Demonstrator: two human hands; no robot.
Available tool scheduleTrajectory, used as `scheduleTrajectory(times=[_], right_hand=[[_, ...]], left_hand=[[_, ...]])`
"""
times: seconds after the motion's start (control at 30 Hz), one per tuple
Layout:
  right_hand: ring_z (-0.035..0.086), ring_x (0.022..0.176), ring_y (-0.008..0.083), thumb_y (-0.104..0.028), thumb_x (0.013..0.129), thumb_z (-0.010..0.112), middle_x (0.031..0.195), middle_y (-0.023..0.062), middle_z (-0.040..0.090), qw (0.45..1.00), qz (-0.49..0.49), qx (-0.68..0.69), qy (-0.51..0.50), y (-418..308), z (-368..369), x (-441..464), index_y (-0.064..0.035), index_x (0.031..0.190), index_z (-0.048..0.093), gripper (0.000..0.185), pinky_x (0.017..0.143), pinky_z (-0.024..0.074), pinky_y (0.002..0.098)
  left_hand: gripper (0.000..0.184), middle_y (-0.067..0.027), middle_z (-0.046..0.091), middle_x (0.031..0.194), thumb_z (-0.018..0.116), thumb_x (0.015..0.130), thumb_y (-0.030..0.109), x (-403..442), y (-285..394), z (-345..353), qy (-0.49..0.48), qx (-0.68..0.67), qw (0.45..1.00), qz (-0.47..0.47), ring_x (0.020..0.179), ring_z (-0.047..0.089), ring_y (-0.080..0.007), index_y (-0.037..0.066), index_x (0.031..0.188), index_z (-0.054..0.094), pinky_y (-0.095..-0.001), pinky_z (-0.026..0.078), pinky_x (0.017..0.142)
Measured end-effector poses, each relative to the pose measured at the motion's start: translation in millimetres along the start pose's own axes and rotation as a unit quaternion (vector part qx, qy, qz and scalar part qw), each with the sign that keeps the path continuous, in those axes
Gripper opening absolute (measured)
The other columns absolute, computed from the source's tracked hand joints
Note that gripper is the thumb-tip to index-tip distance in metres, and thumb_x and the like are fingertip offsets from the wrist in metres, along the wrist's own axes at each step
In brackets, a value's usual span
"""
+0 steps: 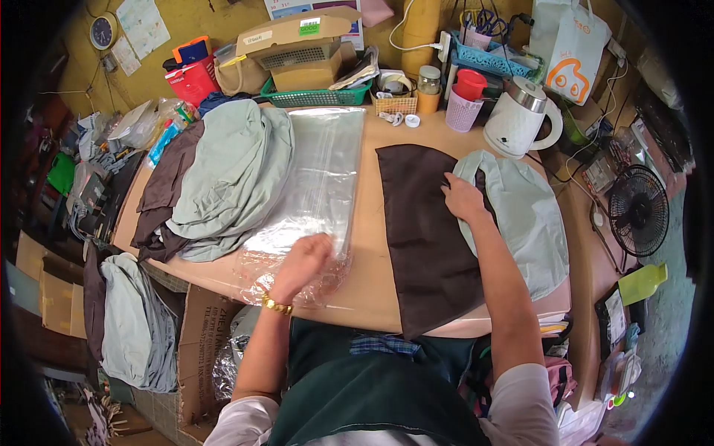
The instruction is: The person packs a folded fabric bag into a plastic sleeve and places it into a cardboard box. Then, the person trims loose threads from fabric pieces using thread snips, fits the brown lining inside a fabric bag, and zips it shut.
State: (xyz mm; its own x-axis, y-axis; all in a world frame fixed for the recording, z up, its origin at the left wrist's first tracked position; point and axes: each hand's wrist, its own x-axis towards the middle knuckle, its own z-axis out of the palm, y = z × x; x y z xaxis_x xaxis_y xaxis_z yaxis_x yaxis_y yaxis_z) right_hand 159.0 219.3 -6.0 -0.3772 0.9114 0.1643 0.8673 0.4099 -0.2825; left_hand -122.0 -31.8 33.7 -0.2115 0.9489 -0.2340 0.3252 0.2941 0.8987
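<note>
On the tan tabletop (372,223), a broad dark brown woven cloth (424,245) lies flat against a bunched pale grey-green cloth (524,230); it looks light and limp, probably best taken by its edges, while the glossy clear plastic sheets (323,175) nearby seem slippery. The right hand (465,199) touches the brown cloth near its right edge, fingers slightly spread; the left hand (305,260) curls over the plastic, too blurred to tell whether it pinches anything.

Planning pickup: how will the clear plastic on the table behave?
The clear plastic probably slides easily, given its glossy surface. It's likely floppy: its near end, by the left hand, looks crinkled.
</note>
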Motion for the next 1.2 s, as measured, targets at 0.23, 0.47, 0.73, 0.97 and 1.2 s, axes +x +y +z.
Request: scheduleTrajectory(times=[0.23, 0.47, 0.73, 0.97, 1.2], right_hand=[[0.064, 0.087, 0.0393, -0.017, 0.093, 0.057, 0.091, 0.0219, 0.066, 0.95, -0.068, 0.255, 0.169, -70.7, -10.5, -45.6, 0.0009, 0.097, 0.062, 0.019, 0.074, 0.0504, 0.0434], [0.064, 0.083, 0.0387, -0.013, 0.091, 0.06, 0.089, 0.0205, 0.066, 0.938, -0.008, 0.288, 0.195, -58.9, 37.5, -49.4, 0.0018, 0.096, 0.061, 0.016, 0.073, 0.05, 0.0421], [0.064, 0.085, 0.0366, -0.019, 0.088, 0.065, 0.094, 0.018, 0.065, 0.96, -0.014, 0.243, 0.14, -74.2, 24.6, -62.7, -0.0018, 0.102, 0.059, 0.024, 0.072, 0.0504, 0.0426], [0.064, 0.086, 0.0363, -0.019, 0.084, 0.068, 0.102, 0.0171, 0.062, 0.985, -0.036, 0.149, 0.08, -80.7, 15.7, -88.2, -0.0027, 0.108, 0.056, 0.031, 0.073, 0.0512, 0.0437], [0.065, 0.077, 0.0318, -0.019, 0.083, 0.071, 0.091, 0.0141, 0.064, 0.986, -0.043, 0.153, 0.057, -78.6, 12.4, -99.7, -0.0041, 0.109, 0.056, 0.033, 0.068, 0.0511, 0.0387]], left_hand=[[0.056, -0.0142, 0.055, 0.122, 0.058, 0.095, 0.032, 94.1, 2.7, 57.0, 0.084, -0.255, 0.96, 0.079, 0.099, 0.063, -0.0271, -0.005, 0.134, 0.043, -0.0384, 0.052, 0.089], [0.04, -0.0218, 0.064, 0.094, 0.061, 0.091, 0.032, 128.2, 26.2, 88.3, 0.09, 0.135, 0.984, 0.078, 0.081, 0.065, -0.0274, -0.003, 0.11, 0.061, -0.0354, 0.05, 0.074], [0.025, -0.0001, 0.051, 0.058, 0.055, 0.095, 0.02, 97.3, -4.8, 45.4, 0.021, -0.118, 0.992, 0.04, 0.054, 0.043, -0.0112, 0.006, 0.076, 0.06, -0.0257, 0.037, 0.055], [0.022, 0.0013, 0.051, 0.076, 0.047, 0.102, 0.019, 88.7, 30.8, 53.0, 0.041, -0.583, 0.81, -0.043, 0.058, 0.044, -0.0057, 0.005, 0.086, 0.055, -0.0215, 0.037, 0.05], [0.029, -0.007, 0.061, 0.099, 0.051, 0.1, 0.026, 91.0, -2.1, 33.9, -0.125, -0.665, 0.728, 0.112, 0.068, 0.058, -0.0107, -0.001, 0.107, 0.054, -0.0234, 0.041, 0.052]])
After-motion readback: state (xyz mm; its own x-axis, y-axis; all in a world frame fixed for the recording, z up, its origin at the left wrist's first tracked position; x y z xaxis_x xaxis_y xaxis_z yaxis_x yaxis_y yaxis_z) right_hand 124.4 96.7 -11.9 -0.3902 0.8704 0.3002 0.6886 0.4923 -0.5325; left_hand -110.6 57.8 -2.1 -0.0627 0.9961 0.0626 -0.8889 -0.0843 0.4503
